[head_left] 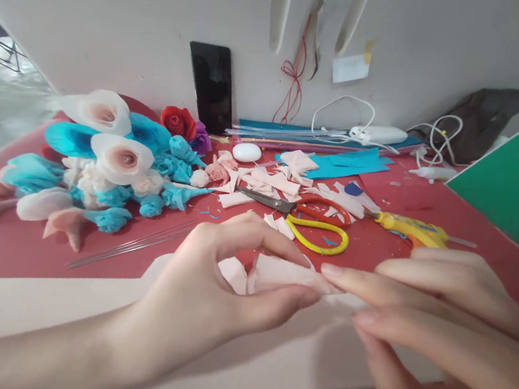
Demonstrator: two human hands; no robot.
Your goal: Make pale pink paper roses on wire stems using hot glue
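Between the thumb and fingers of my left hand (211,277) is a pale pink piece of crepe paper (282,274), rolled or cupped and narrowing to the right. Another pale fold of paper shows inside the curve of this hand. My right hand (442,324) is at the narrow end, one fingertip touching the paper there. Its fingers are stretched out and apart, with a gap between the nearest tips. Both hands are above a long pale paper sheet (60,315). Scissors (301,215) with red and yellow handles lie just beyond them.
Paper flowers (124,159) in white, blue and pink are heaped at left, beside thin wires (130,247). Paper scraps (265,182) surround the scissors. A yellow glue gun (411,229) lies near my right hand. A phone (211,87) leans against the wall; a green board (516,188) stands right.
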